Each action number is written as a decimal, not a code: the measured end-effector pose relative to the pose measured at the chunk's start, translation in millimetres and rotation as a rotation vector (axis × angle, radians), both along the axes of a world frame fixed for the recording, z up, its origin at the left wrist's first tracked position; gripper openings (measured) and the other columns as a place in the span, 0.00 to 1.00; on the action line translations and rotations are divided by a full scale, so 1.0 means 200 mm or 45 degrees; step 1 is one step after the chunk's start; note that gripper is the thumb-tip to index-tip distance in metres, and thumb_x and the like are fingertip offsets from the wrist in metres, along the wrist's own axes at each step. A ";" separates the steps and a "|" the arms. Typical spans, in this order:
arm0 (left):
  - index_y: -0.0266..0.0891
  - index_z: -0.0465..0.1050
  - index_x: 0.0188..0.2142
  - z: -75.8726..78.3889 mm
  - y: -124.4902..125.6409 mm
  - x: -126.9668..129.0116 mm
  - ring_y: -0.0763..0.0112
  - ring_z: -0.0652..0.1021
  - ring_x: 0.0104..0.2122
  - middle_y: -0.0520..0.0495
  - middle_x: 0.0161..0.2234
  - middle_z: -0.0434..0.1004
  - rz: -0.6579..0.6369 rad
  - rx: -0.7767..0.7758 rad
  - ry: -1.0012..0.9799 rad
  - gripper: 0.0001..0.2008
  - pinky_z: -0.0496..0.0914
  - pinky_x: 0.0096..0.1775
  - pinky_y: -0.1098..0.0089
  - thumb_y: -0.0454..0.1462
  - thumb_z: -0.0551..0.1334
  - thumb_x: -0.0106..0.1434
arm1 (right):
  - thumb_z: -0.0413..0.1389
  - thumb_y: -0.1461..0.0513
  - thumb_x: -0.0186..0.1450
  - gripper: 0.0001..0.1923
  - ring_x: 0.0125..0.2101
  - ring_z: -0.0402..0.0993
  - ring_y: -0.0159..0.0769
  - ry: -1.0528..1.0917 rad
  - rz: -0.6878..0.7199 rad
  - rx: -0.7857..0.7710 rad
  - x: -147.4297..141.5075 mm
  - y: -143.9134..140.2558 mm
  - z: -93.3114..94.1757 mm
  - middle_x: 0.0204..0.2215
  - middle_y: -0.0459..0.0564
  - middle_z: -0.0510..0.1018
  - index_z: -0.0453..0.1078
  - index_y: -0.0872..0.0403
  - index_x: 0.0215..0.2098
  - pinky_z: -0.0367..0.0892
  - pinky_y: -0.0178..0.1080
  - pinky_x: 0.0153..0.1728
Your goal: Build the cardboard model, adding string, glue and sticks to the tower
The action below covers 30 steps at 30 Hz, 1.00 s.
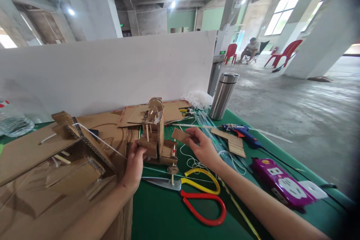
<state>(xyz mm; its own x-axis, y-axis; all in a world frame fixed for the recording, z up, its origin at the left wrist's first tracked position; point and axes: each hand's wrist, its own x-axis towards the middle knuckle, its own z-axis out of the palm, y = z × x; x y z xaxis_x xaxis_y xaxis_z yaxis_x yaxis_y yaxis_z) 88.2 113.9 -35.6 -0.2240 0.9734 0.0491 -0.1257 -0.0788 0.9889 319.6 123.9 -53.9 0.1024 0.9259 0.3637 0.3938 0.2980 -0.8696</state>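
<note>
My left hand [135, 163] grips the left side of a small cardboard model [160, 138], which has a round cardboard disc on top and wooden sticks through it. Between the thumb and fingers of my right hand [203, 146] is a small flat cardboard piece [180, 135], held just right of the model. In front of the model lie scissors [180, 185] with one yellow and one red handle. White string [194, 163] trails over the green table beneath my right hand.
A larger cardboard structure [81, 153] stands left. To the right are a glue gun [243, 133], a cut cardboard scrap [232, 142], a purple power strip [284, 183] and a steel flask [224, 96]. A white panel [112, 71] rises behind. Far off, a person [251, 49] sits.
</note>
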 end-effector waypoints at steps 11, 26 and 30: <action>0.39 0.71 0.44 0.03 -0.04 0.01 0.55 0.79 0.46 0.44 0.41 0.81 -0.191 0.120 0.231 0.18 0.69 0.50 0.59 0.42 0.67 0.56 | 0.52 0.62 0.58 0.16 0.33 0.74 0.38 -0.093 -0.067 -0.075 0.04 0.03 -0.03 0.38 0.51 0.76 0.60 0.52 0.45 0.69 0.41 0.36; 0.41 0.70 0.47 -0.01 0.00 0.00 0.54 0.74 0.54 0.41 0.50 0.77 -0.108 0.214 0.352 0.17 0.62 0.59 0.56 0.45 0.64 0.61 | 0.48 0.66 0.57 0.13 0.31 0.74 0.37 -0.371 0.033 -0.164 0.06 0.00 0.07 0.33 0.48 0.79 0.69 0.53 0.39 0.68 0.38 0.34; 0.41 0.69 0.49 -0.03 0.01 -0.01 0.53 0.73 0.55 0.40 0.52 0.76 -0.097 0.202 0.336 0.18 0.60 0.60 0.55 0.44 0.64 0.61 | 0.49 0.67 0.58 0.16 0.29 0.73 0.36 -0.519 0.040 -0.189 0.05 -0.01 0.08 0.32 0.49 0.79 0.71 0.55 0.43 0.66 0.36 0.31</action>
<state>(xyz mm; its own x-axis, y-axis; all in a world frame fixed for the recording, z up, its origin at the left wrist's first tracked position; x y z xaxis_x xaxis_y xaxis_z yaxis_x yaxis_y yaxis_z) 85.5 116.5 -41.2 -0.1103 0.9623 0.2488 0.1224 -0.2353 0.9642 328.7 122.3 -38.5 -0.0507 0.9716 0.2311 0.7066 0.1984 -0.6792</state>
